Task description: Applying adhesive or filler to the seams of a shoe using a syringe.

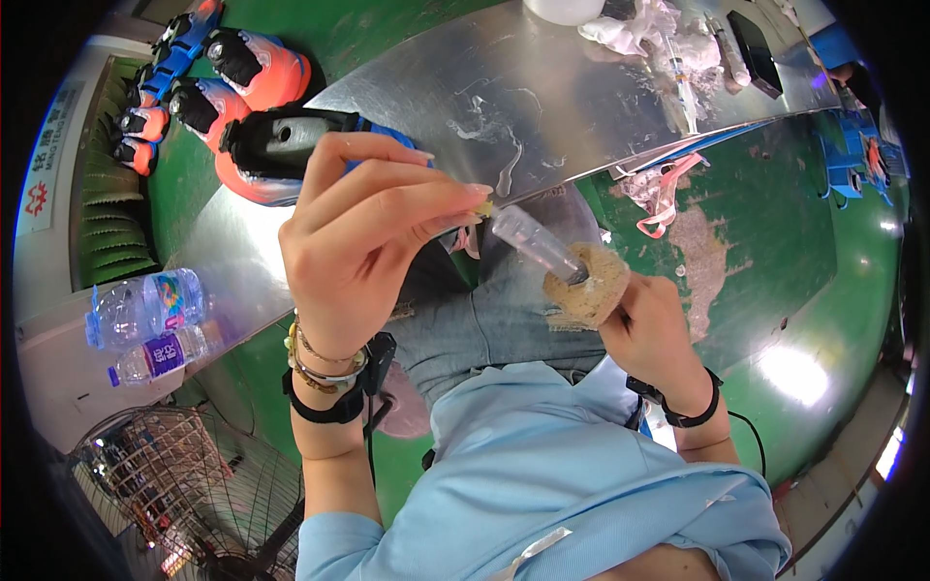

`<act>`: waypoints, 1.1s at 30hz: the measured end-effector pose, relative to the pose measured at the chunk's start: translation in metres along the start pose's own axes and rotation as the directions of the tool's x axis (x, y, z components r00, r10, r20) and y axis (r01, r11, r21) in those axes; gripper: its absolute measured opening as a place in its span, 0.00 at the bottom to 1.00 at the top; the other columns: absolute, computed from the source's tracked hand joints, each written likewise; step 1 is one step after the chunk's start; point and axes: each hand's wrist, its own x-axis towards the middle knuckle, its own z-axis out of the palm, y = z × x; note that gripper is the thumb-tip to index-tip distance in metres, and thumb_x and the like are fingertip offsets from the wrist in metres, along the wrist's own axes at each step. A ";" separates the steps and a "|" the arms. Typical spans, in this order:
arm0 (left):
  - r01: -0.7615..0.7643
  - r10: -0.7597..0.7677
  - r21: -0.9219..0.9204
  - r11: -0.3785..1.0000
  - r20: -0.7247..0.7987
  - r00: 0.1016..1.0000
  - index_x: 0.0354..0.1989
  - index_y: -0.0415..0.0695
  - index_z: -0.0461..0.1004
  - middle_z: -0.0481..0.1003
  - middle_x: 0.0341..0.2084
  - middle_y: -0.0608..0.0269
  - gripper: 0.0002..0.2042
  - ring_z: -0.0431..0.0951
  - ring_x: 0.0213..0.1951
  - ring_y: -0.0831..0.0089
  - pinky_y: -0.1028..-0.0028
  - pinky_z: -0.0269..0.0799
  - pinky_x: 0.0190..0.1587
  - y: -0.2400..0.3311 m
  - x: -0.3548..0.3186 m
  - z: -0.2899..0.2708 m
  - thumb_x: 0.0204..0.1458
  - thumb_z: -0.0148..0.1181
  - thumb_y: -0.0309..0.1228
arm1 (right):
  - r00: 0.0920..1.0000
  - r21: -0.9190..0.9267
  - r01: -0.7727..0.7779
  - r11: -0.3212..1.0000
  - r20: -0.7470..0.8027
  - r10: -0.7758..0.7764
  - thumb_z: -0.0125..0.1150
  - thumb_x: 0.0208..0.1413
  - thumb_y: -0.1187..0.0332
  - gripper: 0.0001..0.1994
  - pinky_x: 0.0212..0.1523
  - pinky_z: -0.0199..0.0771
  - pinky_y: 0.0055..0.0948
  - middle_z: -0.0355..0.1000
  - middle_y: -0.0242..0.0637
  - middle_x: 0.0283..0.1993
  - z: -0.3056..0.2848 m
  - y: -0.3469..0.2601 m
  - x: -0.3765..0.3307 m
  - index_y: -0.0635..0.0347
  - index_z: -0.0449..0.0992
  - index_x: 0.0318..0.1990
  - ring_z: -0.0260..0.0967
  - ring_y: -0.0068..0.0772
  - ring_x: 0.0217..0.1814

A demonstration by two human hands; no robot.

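Here's the delicate bit: the clear tube [538,244] slants out of a tan, rough-faced disc [601,300], and a knock on its free end could tilt it or work it loose. The left hand [354,223] pinches a small yellowish piece [483,208] in its fingertips, just beside that free end; too light a pinch, and so tiny a thing could slip away! At the tube's other end, the right hand [659,329] is curled around the disc's edge, some fingers hidden. So the tube sits between both hands, with the metal counter [407,87] beyond it.
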 end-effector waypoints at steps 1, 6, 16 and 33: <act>-0.006 0.006 0.018 1.000 -0.003 1.000 0.27 0.40 0.78 0.76 0.22 0.65 0.06 0.70 0.34 0.68 0.75 0.66 0.33 0.000 0.000 -0.004 0.39 0.63 0.26 | 1.000 -0.008 -0.031 1.000 -0.006 0.031 0.59 0.42 0.74 0.14 0.22 0.66 0.35 0.70 0.43 0.25 -0.002 -0.003 0.001 0.58 0.72 0.41 0.67 0.47 0.23; 0.006 -0.006 0.007 1.000 -0.023 1.000 0.27 0.41 0.78 0.76 0.22 0.66 0.06 0.71 0.35 0.68 0.74 0.67 0.34 0.000 -0.003 -0.010 0.38 0.62 0.25 | 0.999 -0.036 0.050 0.998 0.019 -0.050 0.60 0.42 0.75 0.14 0.22 0.66 0.35 0.70 0.42 0.25 -0.003 -0.006 0.007 0.59 0.73 0.40 0.68 0.47 0.23; -0.091 0.097 -0.035 0.995 0.280 0.955 0.24 0.45 0.78 0.76 0.22 0.71 0.08 0.73 0.33 0.68 0.73 0.68 0.33 0.006 0.001 -0.047 0.31 0.63 0.24 | 0.968 -0.096 0.198 0.975 0.177 -0.179 0.62 0.40 0.71 0.15 0.24 0.68 0.33 0.70 0.39 0.27 0.004 -0.006 0.013 0.58 0.73 0.39 0.69 0.42 0.26; 0.278 -0.654 -0.895 0.349 -0.021 0.756 0.32 0.30 0.69 0.73 0.33 0.51 0.14 0.77 0.29 0.66 0.69 0.75 0.36 0.018 -0.024 0.009 0.58 0.46 0.32 | 0.903 0.392 -0.183 0.901 0.429 -0.003 0.53 0.54 0.68 0.10 0.22 0.63 0.31 0.70 0.39 0.22 0.017 -0.038 0.025 0.62 0.72 0.42 0.65 0.34 0.20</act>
